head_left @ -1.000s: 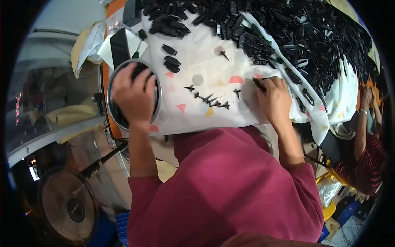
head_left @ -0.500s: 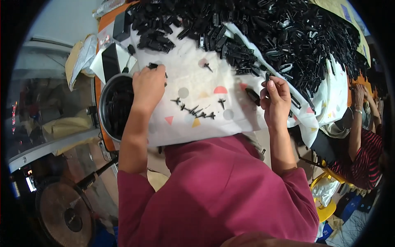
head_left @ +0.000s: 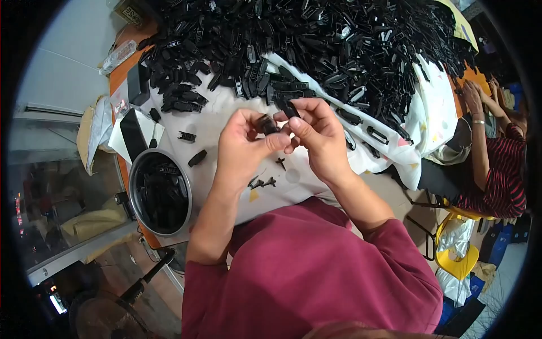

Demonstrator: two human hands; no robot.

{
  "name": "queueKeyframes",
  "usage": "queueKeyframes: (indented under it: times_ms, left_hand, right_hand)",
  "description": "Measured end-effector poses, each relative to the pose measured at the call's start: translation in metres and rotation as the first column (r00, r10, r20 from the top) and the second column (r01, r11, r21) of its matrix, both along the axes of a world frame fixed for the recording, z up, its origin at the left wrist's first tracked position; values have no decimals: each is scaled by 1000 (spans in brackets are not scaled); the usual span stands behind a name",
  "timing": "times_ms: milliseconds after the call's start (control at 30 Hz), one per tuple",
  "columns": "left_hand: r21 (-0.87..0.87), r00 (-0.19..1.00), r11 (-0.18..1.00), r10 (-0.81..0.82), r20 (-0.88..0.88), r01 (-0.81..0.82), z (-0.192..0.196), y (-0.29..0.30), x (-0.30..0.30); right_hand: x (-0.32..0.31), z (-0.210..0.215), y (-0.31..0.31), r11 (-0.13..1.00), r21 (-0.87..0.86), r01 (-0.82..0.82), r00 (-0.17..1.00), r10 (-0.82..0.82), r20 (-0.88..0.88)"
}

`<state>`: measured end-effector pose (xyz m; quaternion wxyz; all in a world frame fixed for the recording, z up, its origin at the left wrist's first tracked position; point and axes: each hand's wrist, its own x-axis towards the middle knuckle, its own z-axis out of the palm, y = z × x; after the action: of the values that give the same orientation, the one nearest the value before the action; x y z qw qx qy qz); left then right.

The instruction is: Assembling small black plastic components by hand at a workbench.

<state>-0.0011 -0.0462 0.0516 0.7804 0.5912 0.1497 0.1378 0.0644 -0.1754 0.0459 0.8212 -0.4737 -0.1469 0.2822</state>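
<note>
**Two black pieces, coming together over the cloth**

Both my hands are up in front of my chest, meeting above the white cloth (head_left: 316,186). My left hand (head_left: 243,150) pinches a small black plastic piece (head_left: 265,124) between thumb and fingertips, thumb pressed across toward the other hand. My right hand (head_left: 319,138) pinches a second black clip (head_left: 289,107), which pokes up past my fingertips. The two pieces sit just beside each other, nearly touching; whether they have already met I cannot tell, my fingers cover the joint.

By my reading, this is the fitting step: one part in each hand, lined up to be pushed into the other. The next move calls for a small, square press, with both pinches kept firm so neither part twists or pops out. Little pieces like these would slip easily if I loosen my thumb.

Around me: the big heap of black plastic parts (head_left: 339,45) fills the far side of the table, spilling onto the cloth. A few loose bits (head_left: 262,182) lie on the cloth just below my hands, and two more (head_left: 192,147) lie to my left. The round metal bowl (head_left: 136,198) sits at the table's near left edge, with black pieces inside. That bowl is well within reach of my left hand.

Off to my right another person in a striped top (head_left: 502,181) works at the same heap, hands well apart from mine.
</note>
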Motion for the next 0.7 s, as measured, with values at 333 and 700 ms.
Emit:
queueKeyframes:
  times_ms: [333,700]
  left_hand:
    - [338,974,941,-71,214,-5,2,-5,-10]
    - [512,993,858,-22,116,-41,-9,2,-21]
  right_hand:
    - [-7,11,-19,987,-158,27,935,31,352]
    - [10,25,-30,840,-496,219,495,342,798]
